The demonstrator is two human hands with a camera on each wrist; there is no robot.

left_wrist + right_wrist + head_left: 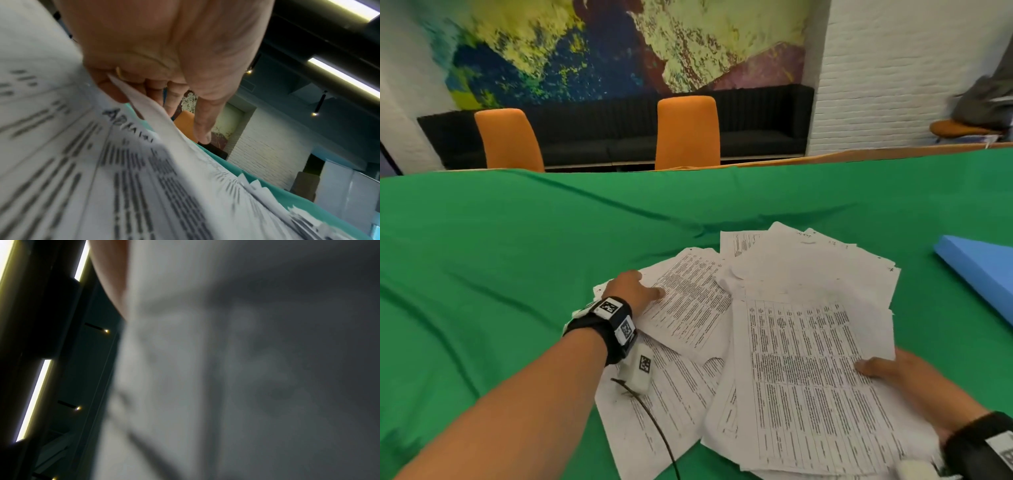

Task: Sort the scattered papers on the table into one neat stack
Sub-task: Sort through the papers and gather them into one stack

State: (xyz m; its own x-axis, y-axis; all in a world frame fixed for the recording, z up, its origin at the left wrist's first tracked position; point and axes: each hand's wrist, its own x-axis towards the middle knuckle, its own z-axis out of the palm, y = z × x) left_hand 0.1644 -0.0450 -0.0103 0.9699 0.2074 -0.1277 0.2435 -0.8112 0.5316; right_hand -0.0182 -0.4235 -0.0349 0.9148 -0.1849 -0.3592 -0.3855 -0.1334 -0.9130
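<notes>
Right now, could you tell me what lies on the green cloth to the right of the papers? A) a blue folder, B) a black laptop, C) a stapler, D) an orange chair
A: a flat blue folder lies on the green cloth at the right edge of the head view, apart from the spread papers, which both hands are touching.

Black wristbands (604,330) with coded tags
</notes>
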